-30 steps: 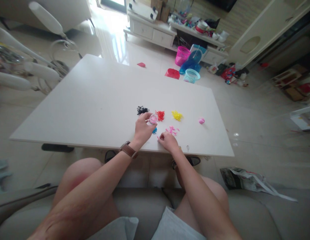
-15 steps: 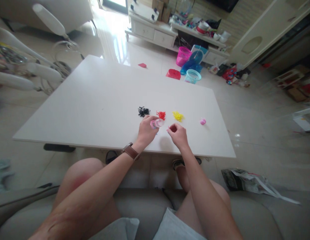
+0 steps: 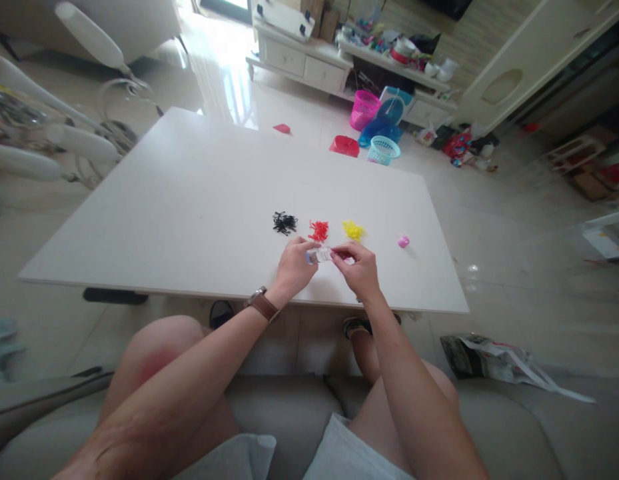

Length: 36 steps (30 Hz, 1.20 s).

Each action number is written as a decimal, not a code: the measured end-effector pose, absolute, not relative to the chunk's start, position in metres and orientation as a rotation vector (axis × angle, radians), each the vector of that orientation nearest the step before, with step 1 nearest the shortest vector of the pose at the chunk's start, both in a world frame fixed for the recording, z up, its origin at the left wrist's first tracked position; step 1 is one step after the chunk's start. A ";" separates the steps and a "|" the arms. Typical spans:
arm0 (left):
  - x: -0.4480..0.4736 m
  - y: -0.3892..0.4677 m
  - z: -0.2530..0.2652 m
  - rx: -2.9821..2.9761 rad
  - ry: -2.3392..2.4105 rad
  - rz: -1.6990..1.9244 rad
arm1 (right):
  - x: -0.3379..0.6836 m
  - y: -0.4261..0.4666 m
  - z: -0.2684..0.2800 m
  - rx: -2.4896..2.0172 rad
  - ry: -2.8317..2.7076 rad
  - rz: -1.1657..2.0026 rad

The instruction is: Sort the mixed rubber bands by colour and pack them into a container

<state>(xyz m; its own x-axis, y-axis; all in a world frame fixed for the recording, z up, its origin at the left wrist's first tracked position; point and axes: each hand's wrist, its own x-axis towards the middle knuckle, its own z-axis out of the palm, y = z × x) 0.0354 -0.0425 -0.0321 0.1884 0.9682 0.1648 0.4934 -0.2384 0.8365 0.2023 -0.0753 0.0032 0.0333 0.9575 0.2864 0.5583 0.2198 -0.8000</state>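
My left hand (image 3: pixel 295 262) is closed around a small clear bottle (image 3: pixel 319 255), which lies tilted on its side above the table with its mouth to the right. At that mouth, the fingertips of my right hand (image 3: pixel 358 265) are pinched together; a small pink piece (image 3: pixel 349 260) shows under them, partly hidden. Beyond my hands lie a pile of black rubber bands (image 3: pixel 285 223), a pile of red rubber bands (image 3: pixel 318 231) and a pile of yellow rubber bands (image 3: pixel 354 231). A round pink cap (image 3: pixel 404 242) rests farther right.
The white table (image 3: pixel 189 180) reaches well to the left, its near edge just before my knees. On the floor behind it stand a pink basket (image 3: pixel 364 110), a light blue basket (image 3: pixel 384 150) and a red container (image 3: pixel 344 146). A plastic bag (image 3: pixel 469 360) lies at right.
The bottle has tipped from pointing up towards me to lying sideways. My right hand has come left to its mouth. The loose piles and the cap have stayed put.
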 end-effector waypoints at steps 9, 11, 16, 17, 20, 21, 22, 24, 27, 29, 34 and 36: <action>0.032 -0.043 -0.026 1.709 1.344 0.910 | 0.246 -0.060 -0.036 -1.944 -1.446 0.519; 0.032 -0.043 -0.024 1.690 1.340 0.904 | 0.250 -0.060 -0.053 -2.084 -1.541 0.511; 0.031 -0.044 -0.020 1.682 1.328 0.910 | 0.242 -0.062 -0.083 -2.138 -1.817 0.381; 0.030 -0.045 -0.020 1.679 1.323 0.915 | 0.240 -0.062 -0.086 -2.152 -1.838 0.377; 0.030 -0.046 -0.018 1.666 1.314 0.926 | 0.237 -0.061 -0.089 -2.198 -1.850 0.381; 0.029 -0.046 -0.017 1.663 1.316 0.927 | 0.238 -0.061 -0.090 -2.208 -1.847 0.377; 0.029 -0.046 -0.017 1.661 1.317 0.925 | 0.238 -0.061 -0.090 -2.214 -1.846 0.371; 0.029 -0.046 -0.017 1.659 1.315 0.921 | 0.238 -0.061 -0.089 -2.224 -1.840 0.350; 0.029 -0.046 -0.018 1.666 1.298 0.923 | 0.239 -0.061 -0.089 -2.245 -1.819 0.336; 0.029 -0.046 -0.018 1.675 1.298 0.913 | 0.239 -0.061 -0.088 -2.255 -1.801 0.349; 0.030 -0.046 -0.017 1.678 1.306 0.887 | 0.235 -0.061 -0.085 -2.191 -1.694 0.403; 0.030 -0.046 -0.017 1.679 1.305 0.885 | 0.233 -0.059 -0.081 -2.090 -1.583 0.472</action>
